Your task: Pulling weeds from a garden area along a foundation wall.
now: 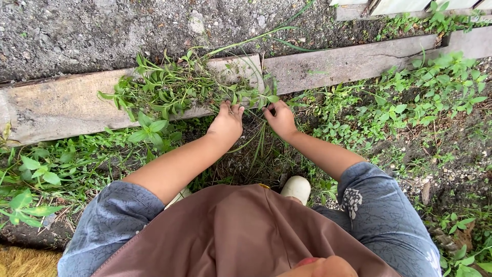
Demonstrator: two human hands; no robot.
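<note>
There is one view only, from a camera on the person's head, pointed steeply down and a little forward. It looks past the brown apron (230, 231) at six o'clock to the ground close below. The wooden plank (61, 105) runs from nine o'clock toward two o'clock, with bare soil (92, 31) beyond it at twelve. Both forearms reach toward centre frame.

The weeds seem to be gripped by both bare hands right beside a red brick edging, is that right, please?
Not quite: the edging is a weathered wooden plank, not red brick. The head view shows the left hand and the right hand both gripping the weeds right beside it.
</note>
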